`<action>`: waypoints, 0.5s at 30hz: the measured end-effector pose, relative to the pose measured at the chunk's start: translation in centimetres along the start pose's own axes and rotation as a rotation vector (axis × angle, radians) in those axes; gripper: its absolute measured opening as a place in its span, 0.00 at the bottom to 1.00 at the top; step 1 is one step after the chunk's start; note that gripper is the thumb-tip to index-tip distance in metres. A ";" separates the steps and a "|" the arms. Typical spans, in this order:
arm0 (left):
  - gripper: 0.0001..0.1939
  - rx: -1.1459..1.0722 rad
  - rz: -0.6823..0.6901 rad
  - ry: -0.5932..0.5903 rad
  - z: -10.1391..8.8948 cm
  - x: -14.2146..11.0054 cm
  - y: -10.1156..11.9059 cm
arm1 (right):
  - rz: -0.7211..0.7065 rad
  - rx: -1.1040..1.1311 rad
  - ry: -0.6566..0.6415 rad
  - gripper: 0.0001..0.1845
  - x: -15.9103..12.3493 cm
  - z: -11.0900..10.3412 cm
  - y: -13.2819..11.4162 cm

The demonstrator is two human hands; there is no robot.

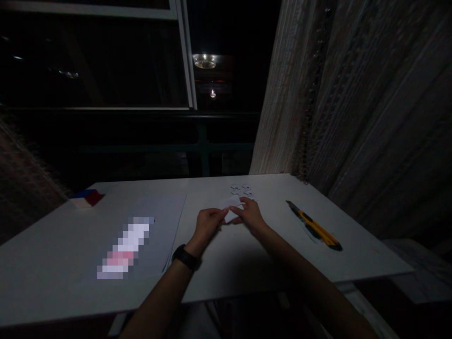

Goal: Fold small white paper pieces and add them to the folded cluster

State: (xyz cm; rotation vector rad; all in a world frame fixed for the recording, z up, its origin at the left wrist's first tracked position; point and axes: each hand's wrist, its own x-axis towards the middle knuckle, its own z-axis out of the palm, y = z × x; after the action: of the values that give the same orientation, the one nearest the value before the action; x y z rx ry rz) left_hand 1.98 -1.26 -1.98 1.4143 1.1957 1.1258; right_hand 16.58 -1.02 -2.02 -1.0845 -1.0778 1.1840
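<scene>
A small piece of white paper [231,215] is pinched between both my hands above the middle of the table. My left hand [210,223], with a dark band on its wrist, grips the paper's left edge between thumb and fingers. On the right side, my right hand [251,215] closes its thumb and fingers on the same paper. It looks folded, though the dim light and my fingers hide part of it. Just beyond my hands lie several small white pieces with dark marks [241,189].
On the white table [219,278], a yellow and black utility knife [316,227] lies to the right. Large white sheets [165,221] lie to the left, partly under a blurred patch. A blue, red and white cube [85,198] stands at the far left. Curtains [278,89] hang behind.
</scene>
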 end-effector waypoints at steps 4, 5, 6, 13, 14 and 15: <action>0.20 0.013 0.012 0.005 -0.1 0.2 -0.4 | 0.022 -0.005 -0.034 0.17 -0.1 0.0 0.0; 0.20 0.014 0.016 0.007 -0.1 0.3 -0.5 | 0.032 -0.006 -0.046 0.17 0.0 0.0 -0.1; 0.20 0.015 0.020 0.007 -0.1 0.3 -0.7 | 0.045 -0.006 -0.056 0.16 0.0 -0.1 -0.1; 0.21 0.046 0.058 0.041 -0.2 0.4 -0.9 | 0.080 -0.017 -0.088 0.14 0.0 -0.5 -0.2; 0.21 0.050 0.066 0.053 -0.2 0.4 -0.9 | 0.078 -0.024 -0.092 0.13 0.0 -0.5 -0.2; 0.21 0.054 0.075 0.061 -0.2 0.3 -0.8 | 0.076 -0.029 -0.095 0.13 0.0 -0.5 -0.2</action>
State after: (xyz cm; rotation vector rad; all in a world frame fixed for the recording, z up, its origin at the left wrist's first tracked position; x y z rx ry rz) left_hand 1.74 -0.86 -2.71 1.4862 1.2325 1.2041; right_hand 17.13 -1.10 -1.90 -1.1094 -1.1382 1.2940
